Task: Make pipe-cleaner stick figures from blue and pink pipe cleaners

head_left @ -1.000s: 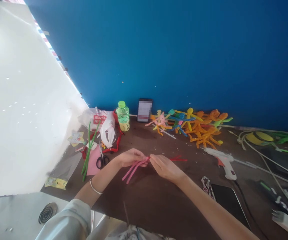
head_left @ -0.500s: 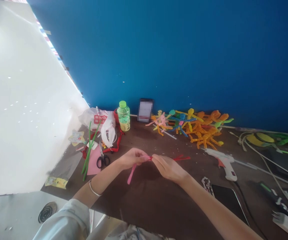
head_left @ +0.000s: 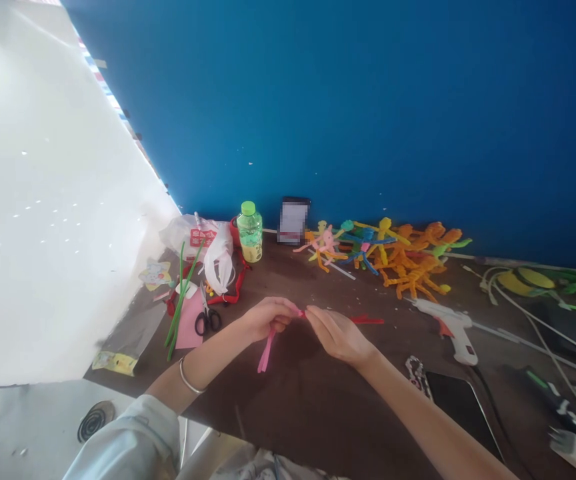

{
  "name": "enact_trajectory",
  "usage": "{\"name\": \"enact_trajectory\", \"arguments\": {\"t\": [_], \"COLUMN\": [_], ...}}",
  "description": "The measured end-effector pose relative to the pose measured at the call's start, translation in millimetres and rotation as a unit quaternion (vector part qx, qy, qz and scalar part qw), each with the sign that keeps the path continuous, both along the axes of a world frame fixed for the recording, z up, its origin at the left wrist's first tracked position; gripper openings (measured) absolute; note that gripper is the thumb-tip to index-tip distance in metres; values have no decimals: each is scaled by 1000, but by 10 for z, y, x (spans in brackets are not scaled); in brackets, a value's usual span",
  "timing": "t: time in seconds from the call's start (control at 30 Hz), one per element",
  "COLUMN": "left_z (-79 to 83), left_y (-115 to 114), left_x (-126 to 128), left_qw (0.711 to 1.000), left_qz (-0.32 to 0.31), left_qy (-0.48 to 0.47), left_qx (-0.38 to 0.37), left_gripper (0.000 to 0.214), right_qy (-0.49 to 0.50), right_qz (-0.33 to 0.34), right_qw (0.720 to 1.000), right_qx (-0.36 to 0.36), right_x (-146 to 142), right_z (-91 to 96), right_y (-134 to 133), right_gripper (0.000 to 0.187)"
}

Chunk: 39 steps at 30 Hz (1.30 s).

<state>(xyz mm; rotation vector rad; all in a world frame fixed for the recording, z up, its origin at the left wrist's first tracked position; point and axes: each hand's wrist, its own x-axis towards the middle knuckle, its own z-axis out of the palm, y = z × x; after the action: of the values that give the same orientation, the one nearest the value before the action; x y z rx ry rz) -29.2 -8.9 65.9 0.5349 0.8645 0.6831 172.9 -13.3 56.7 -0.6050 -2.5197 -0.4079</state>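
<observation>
In the head view, the left hand point(head_left: 267, 319) and the right hand point(head_left: 335, 335) meet above the bench point(head_left: 298, 407). The fingers point(head_left: 288, 310) of both hands are closed narrow and pinch a pink pipe cleaner point(head_left: 267, 353). It is bent at the top between the fingertips, and its long part points down toward the person, a little tilted. Many formed pipe-cleaner figures point(head_left: 393, 257) lie in a heap by the blue wall point(head_left: 318, 100), but this pink piece has no figure shape yet. A red pipe cleaner point(head_left: 368, 321) lies just beside the right hand.
</observation>
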Motion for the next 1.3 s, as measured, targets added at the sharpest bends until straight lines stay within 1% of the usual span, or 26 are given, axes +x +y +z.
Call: {"name": "enact_trajectory", "arguments": {"t": [0.07, 0.13, 0.23, 0.33, 0.47, 0.53, 0.57, 0.63, 0.7, 0.77, 0.83, 0.9, 0.97, 1.03, 1.13, 1.23, 1.3], "left_z": [6, -1, -29, -38, 16, 39, 41, 29, 10, 15, 64, 151, 248, 322, 366, 377, 398], "left_y": [-15, -35, -61, -80, -113, -134, -144, -158, -166, -171, -175, -176, -172, -161, -133, -94, -62], "left_x": [-6, -9, -10, 1, 28, 38, 41, 35, 12, -25, -68, -106, -136, -163, -207, -259, -295], "left_qw": [1000, 998, 983, 948, 897, 865, 843, 789, 722, 643, 564, 493, 420, 351, 266, 205, 182], "left_qz": [-7, -4, 9, 20, 18, 16, 20, 33, 41, 37, 26, 12, 4, 8, -11, -55, -97], "left_qy": [13, 43, 112, 200, 302, 336, 351, 373, 386, 395, 408, 424, 433, 442, 433, 389, 354], "left_qx": [14, 48, 146, 247, 322, 373, 407, 487, 573, 654, 717, 760, 797, 825, 861, 896, 912], "left_gripper": [13, 16, 19, 15, 9, 9, 11, 15, 18, 21, 23, 24, 24, 22, 20, 19, 20], "right_qy": [11, 16, -8, -43, -60, -60, -54, -12, 63, 135, 172, 195, 218, 242, 283, 305, 303], "right_qz": [-4, -20, -42, -34, -21, -29, -36, -58, -84, -108, -126, -130, -122, -110, -99, -72, -53], "right_qw": [1000, 1000, 999, 996, 992, 989, 986, 976, 951, 908, 859, 810, 752, 680, 549, 412, 335], "right_qx": [4, 6, -21, -75, -112, -135, -153, -209, -291, -382, -465, -538, -610, -684, -780, -856, -890], "right_x": [-9, -29, -63, -70, -41, -37, -44, -76, -124, -174, -213, -235, -246, -250, -245, -228, -217], "right_z": [-6, -11, 4, 51, 105, 119, 128, 162, 224, 312, 410, 507, 594, 661, 708, 692, 659], "right_y": [0, -4, -20, -33, -19, -11, -12, -24, -47, -66, -72, -64, -53, -46, -43, -37, -36], "right_gripper": [26, 23, 23, 27, 31, 31, 31, 27, 24, 21, 21, 23, 24, 23, 23, 19, 16]}}
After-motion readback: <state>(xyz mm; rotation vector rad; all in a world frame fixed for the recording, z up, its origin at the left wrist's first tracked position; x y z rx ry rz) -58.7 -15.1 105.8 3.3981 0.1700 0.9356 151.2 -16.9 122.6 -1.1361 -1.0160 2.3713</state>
